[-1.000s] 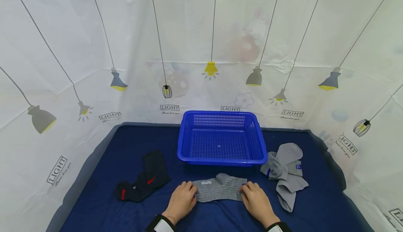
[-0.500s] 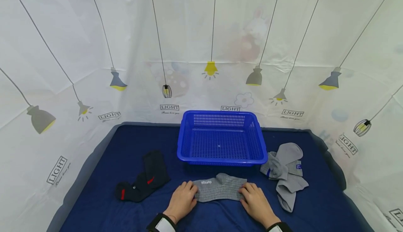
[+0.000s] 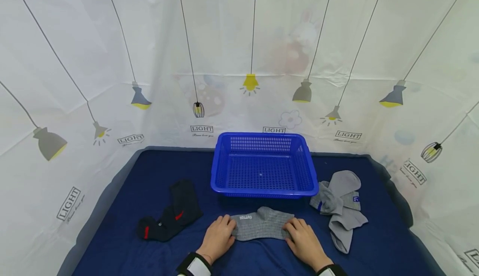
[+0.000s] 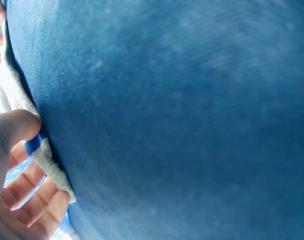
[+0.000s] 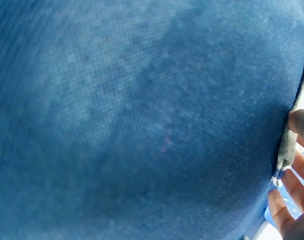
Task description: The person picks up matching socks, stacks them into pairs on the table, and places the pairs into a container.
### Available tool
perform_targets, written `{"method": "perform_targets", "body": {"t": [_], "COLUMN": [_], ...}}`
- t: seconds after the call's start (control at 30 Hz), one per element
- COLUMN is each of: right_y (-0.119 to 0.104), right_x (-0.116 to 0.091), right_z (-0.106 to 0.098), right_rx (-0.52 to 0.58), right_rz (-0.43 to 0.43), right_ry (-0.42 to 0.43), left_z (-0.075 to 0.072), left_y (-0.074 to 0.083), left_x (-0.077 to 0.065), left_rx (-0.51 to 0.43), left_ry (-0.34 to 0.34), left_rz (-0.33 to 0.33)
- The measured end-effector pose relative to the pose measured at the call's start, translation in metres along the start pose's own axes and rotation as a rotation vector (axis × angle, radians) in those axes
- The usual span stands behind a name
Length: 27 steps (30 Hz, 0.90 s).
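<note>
A grey sock [image 3: 261, 225] with white "COTTON" lettering lies flat and sideways on the dark blue cloth, in front of the basket. My left hand [image 3: 218, 236] holds its left end, fingers bent over it. At the opposite end my right hand [image 3: 305, 240] holds the sock with curled fingers. In the left wrist view, the thumb [image 4: 21, 125] lies against the sock's near edge and the fingertips touch it farther along, by a blue band. The right wrist view shows the other thumb [image 5: 302, 122] and fingers at the sock's edge, only partly in frame.
Behind the sock stands a blue plastic basket [image 3: 261, 195] with nothing in it. Black socks with red marks [image 3: 183, 201] lie to the left. Grey socks [image 3: 342, 201] are heaped on the right. A white printed curtain [image 3: 239, 39] surrounds the cloth.
My right hand has slid slightly left over the sock's end, covering the small blue mark seen there earlier. My left hand and the sock stay almost in place.
</note>
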State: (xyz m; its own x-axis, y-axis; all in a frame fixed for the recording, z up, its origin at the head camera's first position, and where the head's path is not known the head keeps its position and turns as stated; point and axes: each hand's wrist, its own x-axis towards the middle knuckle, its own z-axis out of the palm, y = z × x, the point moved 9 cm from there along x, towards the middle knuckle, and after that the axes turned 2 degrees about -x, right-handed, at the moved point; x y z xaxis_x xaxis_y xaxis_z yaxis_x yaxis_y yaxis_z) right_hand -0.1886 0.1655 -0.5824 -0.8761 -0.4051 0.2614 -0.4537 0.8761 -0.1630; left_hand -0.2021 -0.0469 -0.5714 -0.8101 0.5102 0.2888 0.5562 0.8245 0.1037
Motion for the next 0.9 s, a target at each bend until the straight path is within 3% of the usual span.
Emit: {"method": "perform_targets", "body": {"t": [0.57, 0.9], "right_y": [0.003, 0.002], "right_x": [0.01, 0.014], "right_z": [0.002, -0.001], "right_rx": [-0.024, -0.073], "right_rz": [-0.002, 0.012], "right_ry": [0.032, 0.002], "left_z": [0.001, -0.001], "left_y": [-0.004, -0.006], "left_x": [0.014, 0.014], "left_rx": [0.035, 0.03], "left_ry": [0.094, 0.032], "left_rz": [0.014, -0.022]}}
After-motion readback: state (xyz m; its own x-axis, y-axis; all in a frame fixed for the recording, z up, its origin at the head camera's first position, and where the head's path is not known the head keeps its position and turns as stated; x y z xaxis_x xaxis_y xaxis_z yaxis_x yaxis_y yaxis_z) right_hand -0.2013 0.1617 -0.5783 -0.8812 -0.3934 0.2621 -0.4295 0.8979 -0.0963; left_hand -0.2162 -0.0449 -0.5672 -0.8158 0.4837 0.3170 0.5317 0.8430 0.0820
